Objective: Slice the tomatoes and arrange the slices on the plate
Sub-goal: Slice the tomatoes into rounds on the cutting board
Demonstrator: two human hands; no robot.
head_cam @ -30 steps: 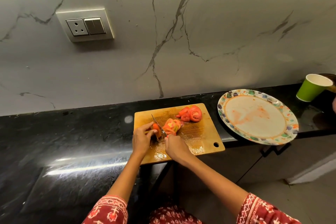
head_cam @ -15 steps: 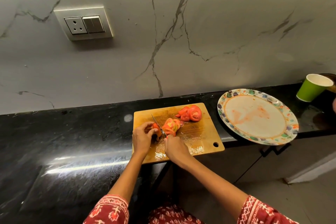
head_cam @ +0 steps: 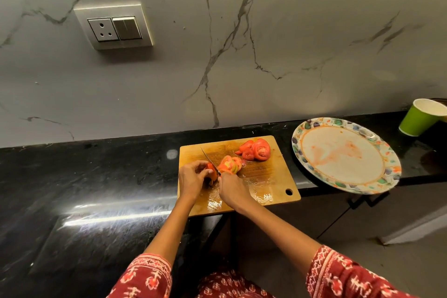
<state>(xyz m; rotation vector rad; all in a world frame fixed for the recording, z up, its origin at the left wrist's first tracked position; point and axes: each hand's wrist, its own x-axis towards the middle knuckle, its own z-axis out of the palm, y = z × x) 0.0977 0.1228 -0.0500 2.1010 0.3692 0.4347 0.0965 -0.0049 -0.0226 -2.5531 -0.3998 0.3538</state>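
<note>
Head view: left hand (head_cam: pixel 192 180) grips tomato (head_cam: pixel 210 175) on board; right hand (head_cam: pixel 232 190) just beside, gripping knife (head_cam: pixel 210 160).

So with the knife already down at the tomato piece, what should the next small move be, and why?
Probably draw the knife down through the tomato piece for another slice. The left hand grips that piece on the cutting board, the right hand holds the knife against it, cut slices lie just right of the blade, and the plate holds none yet.
</note>
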